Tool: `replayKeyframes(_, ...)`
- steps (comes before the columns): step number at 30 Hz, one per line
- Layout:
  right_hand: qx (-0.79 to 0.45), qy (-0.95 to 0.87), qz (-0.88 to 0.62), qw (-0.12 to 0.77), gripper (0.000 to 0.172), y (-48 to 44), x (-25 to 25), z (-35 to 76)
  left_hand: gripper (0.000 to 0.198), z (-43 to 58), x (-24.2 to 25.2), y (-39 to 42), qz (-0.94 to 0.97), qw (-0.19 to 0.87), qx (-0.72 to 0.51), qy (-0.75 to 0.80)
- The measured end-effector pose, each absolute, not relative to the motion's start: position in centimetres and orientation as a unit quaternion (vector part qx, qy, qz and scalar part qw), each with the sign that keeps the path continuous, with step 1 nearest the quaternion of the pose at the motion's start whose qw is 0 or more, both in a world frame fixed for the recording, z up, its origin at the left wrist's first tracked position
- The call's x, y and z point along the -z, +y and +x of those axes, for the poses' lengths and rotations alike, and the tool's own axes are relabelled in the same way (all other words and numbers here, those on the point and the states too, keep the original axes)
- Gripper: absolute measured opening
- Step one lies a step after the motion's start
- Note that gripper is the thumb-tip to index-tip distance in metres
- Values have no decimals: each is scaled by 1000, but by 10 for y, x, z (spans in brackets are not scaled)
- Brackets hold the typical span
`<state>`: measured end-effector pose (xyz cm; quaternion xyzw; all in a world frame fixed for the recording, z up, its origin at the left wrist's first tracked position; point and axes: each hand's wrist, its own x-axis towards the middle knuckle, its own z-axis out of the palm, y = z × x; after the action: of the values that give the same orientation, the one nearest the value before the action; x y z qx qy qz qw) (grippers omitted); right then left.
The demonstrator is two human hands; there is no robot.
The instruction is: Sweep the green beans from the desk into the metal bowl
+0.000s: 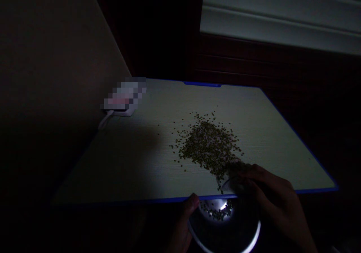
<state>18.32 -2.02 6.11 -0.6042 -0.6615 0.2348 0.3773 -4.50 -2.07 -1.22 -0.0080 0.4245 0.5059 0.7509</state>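
A loose pile of small greenish-brown seeds or grains [208, 144] lies spread on a pale board-like tabletop [126, 170] with a blue rim. My right hand [272, 194] is closed on a thin, pale, curved piece [232, 184], whose exact kind is too dark to tell. It rests at the pile's near side, close to the front edge. Just below that edge my left hand [186, 223] grips the rim of a round, shiny metal bowl [255, 238], its thumb up by the blue rim. Some of the same grains lie in the bowl.
At the far left corner a blurred-out flat object [124, 97] lies on the tabletop, with a light strap or cord [105, 120] beside it. A wall [70, 50] stands along the left side. Dark wooden panelling [239, 57] and white slats [282, 16] are behind. Lighting is dim.
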Motion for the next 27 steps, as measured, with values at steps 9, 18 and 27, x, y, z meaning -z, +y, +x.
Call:
replayKeyframes(9, -219, -694, -568, 384, 25, -18, -65, 182, 65, -47, 17, -19, -15, 771, -478, 420)
replayKeyframes(18, -205, -706, -556, 387, 31, -19, -66, 183, 68, -46, 24, -23, -15, 767, -487, 418)
replayKeyframes(27, -189, -721, -530, 404, 33, -17, -68, 183, 74, -44, 13, -19, -9, 728, -500, 469)
